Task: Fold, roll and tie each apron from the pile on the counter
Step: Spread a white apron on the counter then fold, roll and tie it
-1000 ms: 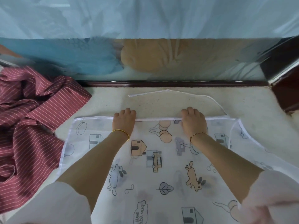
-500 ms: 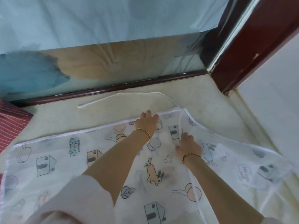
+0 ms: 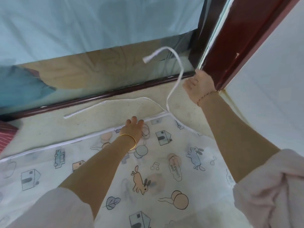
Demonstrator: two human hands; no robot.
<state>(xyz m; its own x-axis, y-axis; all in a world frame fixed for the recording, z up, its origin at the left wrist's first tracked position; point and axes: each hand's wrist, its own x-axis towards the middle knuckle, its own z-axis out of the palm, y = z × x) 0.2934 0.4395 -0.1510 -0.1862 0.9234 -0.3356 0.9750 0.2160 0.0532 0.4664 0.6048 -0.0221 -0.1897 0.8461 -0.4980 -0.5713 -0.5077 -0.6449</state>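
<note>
Right hand (image 3: 198, 87) risen beside airborne tie (image 3: 179, 63); left hand (image 3: 134, 128) flat on apron (image 3: 205, 171).

bench (image 3: 49, 129): beige, speckled stone;
window (image 3: 115, 71): behind the bench, its upper part covered by a pale blue sheet (image 3: 98, 22);
frame (image 3: 238, 46): dark red-brown wood;
wall (image 3: 271, 79): white, right;
light: soft, even
</note>
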